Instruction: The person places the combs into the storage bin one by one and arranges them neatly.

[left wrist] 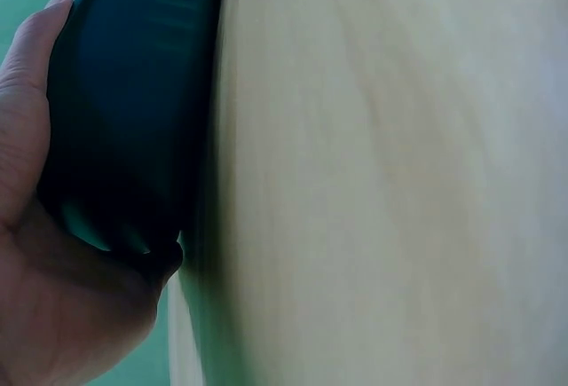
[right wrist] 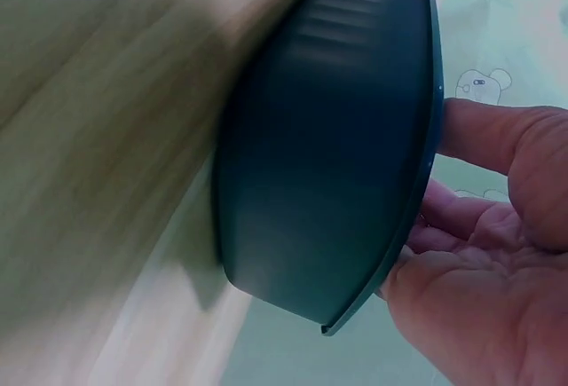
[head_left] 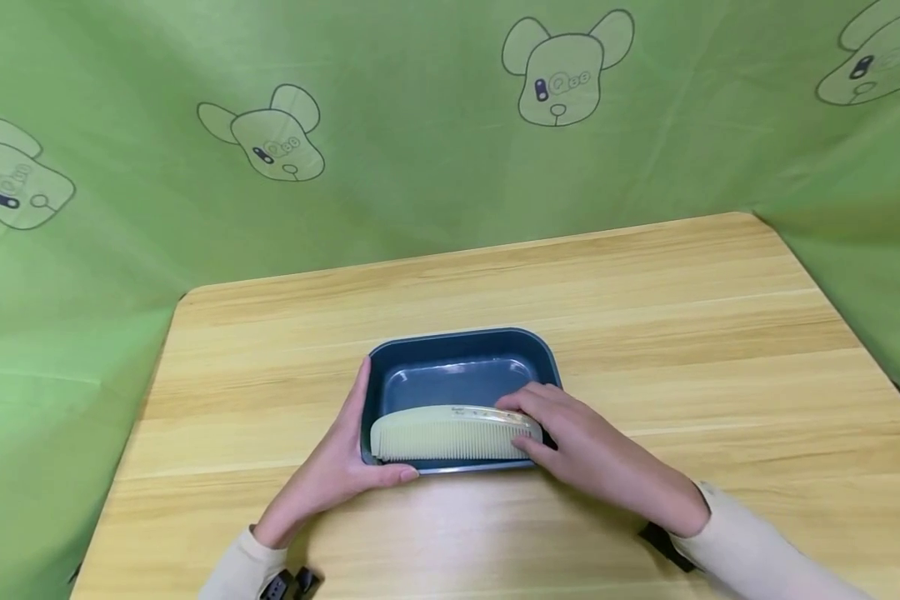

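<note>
A dark blue rectangular plastic tray [head_left: 465, 340] with rounded corners stands on the table. My left hand [head_left: 345, 454] holds its near left corner, thumb along the front wall and fingers against the left side. In the left wrist view, the thumb lies against the tray's wall [left wrist: 133, 84]. A pale cream comb [head_left: 442, 435] with a curved back lies lengthwise along the tray's near side, teeth toward me. Its right end is pinched between the thumb and fingers of my right hand [head_left: 570, 429]. In the right wrist view, the tray's outer wall [right wrist: 328, 137] hides the comb.
The light wood table [head_left: 682, 333] extends around the tray on all sides. A green cloth [head_left: 420, 183] printed with cartoon heads hangs behind it and along both sides. Black straps or devices [head_left: 291, 585] show at both wrists.
</note>
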A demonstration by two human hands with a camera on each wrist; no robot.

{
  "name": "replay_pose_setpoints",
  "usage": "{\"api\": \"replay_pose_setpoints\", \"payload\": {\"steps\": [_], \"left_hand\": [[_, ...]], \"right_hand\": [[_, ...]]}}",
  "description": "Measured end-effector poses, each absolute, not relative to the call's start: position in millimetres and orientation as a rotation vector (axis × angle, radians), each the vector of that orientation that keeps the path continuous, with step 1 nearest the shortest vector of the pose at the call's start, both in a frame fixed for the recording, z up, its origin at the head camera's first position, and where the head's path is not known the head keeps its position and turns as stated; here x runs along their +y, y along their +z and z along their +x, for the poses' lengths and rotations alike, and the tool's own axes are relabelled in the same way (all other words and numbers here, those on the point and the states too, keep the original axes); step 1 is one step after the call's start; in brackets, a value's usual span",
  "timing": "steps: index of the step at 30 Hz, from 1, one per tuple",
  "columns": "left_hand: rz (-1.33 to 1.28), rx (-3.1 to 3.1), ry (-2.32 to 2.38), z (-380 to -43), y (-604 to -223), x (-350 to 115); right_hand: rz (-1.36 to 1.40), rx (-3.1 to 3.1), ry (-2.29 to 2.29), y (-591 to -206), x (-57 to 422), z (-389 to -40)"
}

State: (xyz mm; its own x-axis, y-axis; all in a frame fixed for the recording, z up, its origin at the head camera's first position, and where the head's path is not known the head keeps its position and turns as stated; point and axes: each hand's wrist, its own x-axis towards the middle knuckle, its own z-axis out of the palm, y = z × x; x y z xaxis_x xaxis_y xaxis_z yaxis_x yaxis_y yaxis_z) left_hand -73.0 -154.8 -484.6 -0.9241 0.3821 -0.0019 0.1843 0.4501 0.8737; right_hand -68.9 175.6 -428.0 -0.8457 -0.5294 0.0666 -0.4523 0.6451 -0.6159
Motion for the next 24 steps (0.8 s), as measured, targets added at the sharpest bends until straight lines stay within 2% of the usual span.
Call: {"api": "replay_pose_setpoints", "payload": {"steps": [9, 15, 24], "left_hand": [[0.460, 2.490, 1.477, -70, -484, -154], [0.455, 2.609, 1.293, -68, -480, -155], [0.772, 2.952, 0.866, -64, -450, -165]], "right_hand": [[-0.823, 2.738, -0.894, -424, 174, -68], [-0.839, 2.744, -0.922, -425, 178, -68], [-0.964, 2.688, -1.232, -425, 208, -72]]}}
